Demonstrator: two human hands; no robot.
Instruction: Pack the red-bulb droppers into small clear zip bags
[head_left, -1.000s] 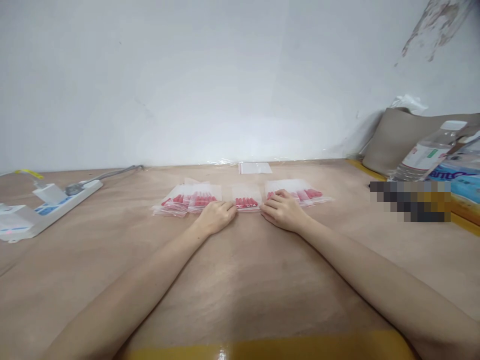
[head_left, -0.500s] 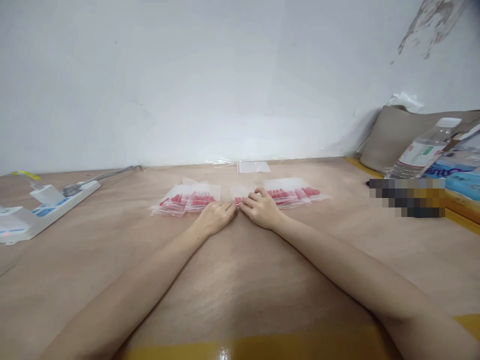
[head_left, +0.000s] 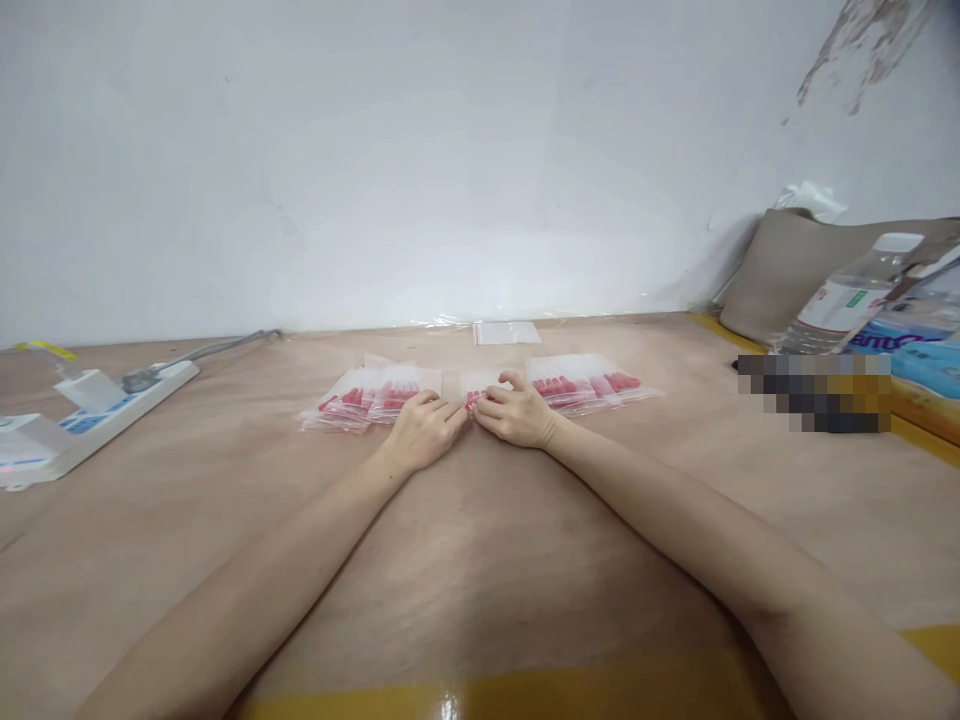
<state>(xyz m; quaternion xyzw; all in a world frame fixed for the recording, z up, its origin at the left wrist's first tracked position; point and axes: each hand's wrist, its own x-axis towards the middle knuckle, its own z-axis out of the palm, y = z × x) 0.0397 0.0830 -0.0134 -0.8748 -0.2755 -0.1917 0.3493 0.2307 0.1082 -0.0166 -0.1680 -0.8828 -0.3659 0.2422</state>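
In the middle of the table, a small clear plastic bag with red-ended pieces lies between my hands. My left hand has its fingers closed at the bag's near left edge. My right hand pinches the near edge from the right, its index finger bent up. The fingertips nearly meet and partly cover the bag. To the left lie overlapping filled bags with red-ended pieces inside. More filled bags overlap just right of my right hand.
A flat bag or stack of bags lies near the wall. At the left is a white power strip with plugs. A water bottle, a grey-brown container and a blue package stand at the right, near a blurred-out patch.
My right fingers have shifted slightly, with the index lifted a bit more, and more red shows on the middle bag. The surrounding bags lie as before.
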